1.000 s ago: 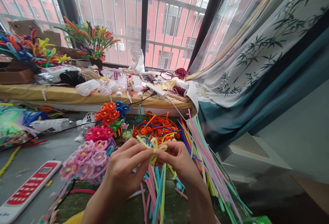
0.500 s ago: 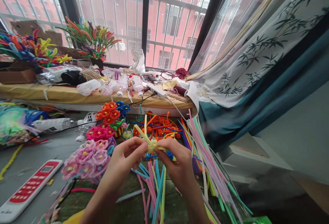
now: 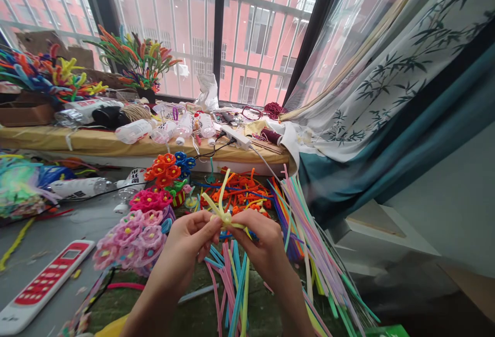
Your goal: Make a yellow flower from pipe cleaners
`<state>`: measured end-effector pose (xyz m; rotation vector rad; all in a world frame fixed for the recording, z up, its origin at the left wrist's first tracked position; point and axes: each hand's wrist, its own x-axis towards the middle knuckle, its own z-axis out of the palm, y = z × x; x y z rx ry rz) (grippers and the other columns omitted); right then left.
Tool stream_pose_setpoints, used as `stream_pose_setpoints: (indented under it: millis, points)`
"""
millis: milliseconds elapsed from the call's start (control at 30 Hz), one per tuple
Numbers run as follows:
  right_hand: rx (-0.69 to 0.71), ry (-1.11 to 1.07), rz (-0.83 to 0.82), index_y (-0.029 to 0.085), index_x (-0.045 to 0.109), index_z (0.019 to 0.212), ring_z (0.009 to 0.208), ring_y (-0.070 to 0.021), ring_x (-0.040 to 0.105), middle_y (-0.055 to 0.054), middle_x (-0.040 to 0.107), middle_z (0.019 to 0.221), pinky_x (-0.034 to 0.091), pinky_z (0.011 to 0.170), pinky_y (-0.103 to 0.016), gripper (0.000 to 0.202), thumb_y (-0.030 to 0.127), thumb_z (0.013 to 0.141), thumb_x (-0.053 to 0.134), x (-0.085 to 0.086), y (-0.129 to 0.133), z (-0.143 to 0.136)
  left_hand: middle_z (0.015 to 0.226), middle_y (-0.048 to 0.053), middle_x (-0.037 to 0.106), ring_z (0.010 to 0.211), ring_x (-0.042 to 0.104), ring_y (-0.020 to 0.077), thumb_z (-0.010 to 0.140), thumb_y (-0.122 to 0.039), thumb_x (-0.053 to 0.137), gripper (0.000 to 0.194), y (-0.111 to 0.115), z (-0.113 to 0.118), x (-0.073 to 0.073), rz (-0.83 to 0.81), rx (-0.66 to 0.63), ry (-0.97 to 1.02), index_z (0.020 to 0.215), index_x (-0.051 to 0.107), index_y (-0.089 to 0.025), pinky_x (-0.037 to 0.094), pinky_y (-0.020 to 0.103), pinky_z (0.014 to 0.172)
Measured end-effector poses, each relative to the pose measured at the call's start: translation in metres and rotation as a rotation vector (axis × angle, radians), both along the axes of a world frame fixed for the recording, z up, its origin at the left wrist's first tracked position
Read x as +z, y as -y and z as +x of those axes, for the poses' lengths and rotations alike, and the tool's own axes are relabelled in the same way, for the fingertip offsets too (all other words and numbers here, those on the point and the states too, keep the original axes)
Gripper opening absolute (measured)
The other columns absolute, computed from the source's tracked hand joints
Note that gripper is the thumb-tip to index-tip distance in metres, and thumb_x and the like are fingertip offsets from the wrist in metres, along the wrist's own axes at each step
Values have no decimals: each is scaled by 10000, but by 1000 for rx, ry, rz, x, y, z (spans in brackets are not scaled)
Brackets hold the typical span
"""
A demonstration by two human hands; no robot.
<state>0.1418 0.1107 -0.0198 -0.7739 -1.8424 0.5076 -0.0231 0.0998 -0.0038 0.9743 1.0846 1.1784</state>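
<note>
Pale yellow pipe cleaners (image 3: pixel 225 218), twisted into a small knot with two free ends pointing up and away, are held between both hands. My left hand (image 3: pixel 193 236) pinches the knot from the left with thumb and index finger. From the right, my right hand (image 3: pixel 257 234) closes thumb and forefinger on the same piece. Below the hands lie loose pink, blue and yellow pipe cleaners (image 3: pixel 235 288). Beyond the knot is a heap of orange pipe cleaner pieces (image 3: pixel 247 192).
Pink pipe-cleaner flowers (image 3: pixel 133 241) stand left of my hands, with orange flowers (image 3: pixel 164 169) behind. A long pastel bundle (image 3: pixel 313 244) lies at right. A red and white board (image 3: pixel 50 280) is at lower left. Bottles (image 3: pixel 133 130) line the windowsill ledge.
The yellow knot has turned slightly in my fingers and shifted a little left. One free end now leans right and reaches higher. My right hand has moved slightly left.
</note>
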Motion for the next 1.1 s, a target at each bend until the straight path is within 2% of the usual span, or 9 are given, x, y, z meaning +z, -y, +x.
stream_pose_setpoints:
  millis: [100, 233, 300, 433, 600, 700, 767, 933, 1100]
  points:
    - [-2, 17, 4, 204, 709, 933, 796, -188, 675, -57, 742, 871, 511, 742, -272, 101, 241, 964, 620, 0, 0, 1, 501, -66, 501, 415, 296, 28, 609, -551, 845, 497, 0, 5, -1, -23, 26, 39, 578, 557, -147, 189, 165, 401]
    - [0, 33, 24, 196, 703, 937, 790, -186, 672, -61, 738, 864, 510, 740, -269, 112, 247, 971, 609, 0, 0, 2, 505, -61, 496, 419, 291, 26, 562, -601, 848, 550, 1, 9, -1, -33, 26, 52, 559, 536, -149, 187, 160, 394]
    - [-7, 38, 14, 188, 700, 936, 788, -187, 670, -66, 735, 864, 506, 736, -270, 120, 243, 974, 600, 1, 0, 2, 514, -63, 496, 422, 291, 24, 604, -584, 835, 529, 1, 9, -1, -25, 27, 49, 570, 541, -145, 185, 155, 395]
    - [-19, 26, -9, 184, 696, 904, 741, -177, 655, -56, 716, 821, 500, 701, -263, 123, 236, 963, 601, 1, 0, -1, 534, -61, 533, 450, 361, 38, 670, -491, 835, 407, 2, 5, 2, 23, 26, 8, 665, 629, -140, 242, 148, 419]
    - [-15, -3, -41, 193, 696, 851, 652, -155, 604, -27, 681, 743, 486, 638, -251, 140, 246, 939, 601, 2, 0, -3, 615, -40, 598, 560, 470, 78, 743, -408, 798, 264, 2, 1, 6, 170, -15, -96, 737, 708, -159, 320, 156, 478]
    - [-39, -43, -122, 188, 695, 793, 598, -144, 566, -14, 655, 689, 462, 590, -246, 152, 246, 909, 614, 3, 0, -2, 743, -3, 690, 691, 586, 125, 757, -382, 791, 228, 1, 0, 5, 193, -89, -102, 802, 727, -168, 428, 177, 587]
    - [-43, -61, -177, 184, 693, 760, 583, -141, 550, -8, 642, 666, 445, 573, -245, 154, 240, 886, 624, 3, 0, -1, 782, 9, 705, 743, 612, 145, 766, -366, 784, 216, -1, 0, 2, 226, -110, -111, 837, 728, -170, 466, 198, 647]
    - [64, -97, -314, 188, 698, 747, 605, -145, 558, 8, 637, 651, 446, 596, -246, 170, 273, 879, 632, 0, -3, 5, 706, 0, 629, 656, 550, 138, 795, -369, 734, 216, -3, -5, -3, 330, -114, -276, 788, 699, -155, 461, 223, 614]
    - [111, -46, -347, 180, 694, 738, 630, -146, 577, 9, 641, 666, 443, 616, -242, 250, 363, 902, 647, -1, -6, 8, 686, 3, 584, 651, 526, 147, 833, -381, 667, 242, -4, -11, -2, 345, -165, -433, 813, 703, -143, 448, 231, 592]
